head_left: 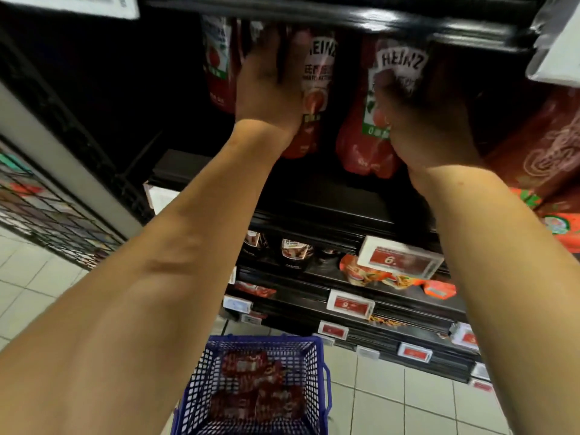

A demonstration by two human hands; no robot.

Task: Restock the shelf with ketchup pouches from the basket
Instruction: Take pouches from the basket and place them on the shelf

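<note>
Both my arms reach up to the dark shelf. My left hand is wrapped around the left side of a red ketchup pouch standing on the shelf. My right hand grips the right side of a second red ketchup pouch with a white label, held upright above the shelf's front edge. Another pouch stands further left, behind my left hand. On the floor below, a blue plastic basket holds several more red pouches.
An upper shelf edge hangs just above my hands. Larger red packs stand at the right. Lower shelves carry price tags, dark bottles and orange sachets. A wire rack stands at left on the tiled floor.
</note>
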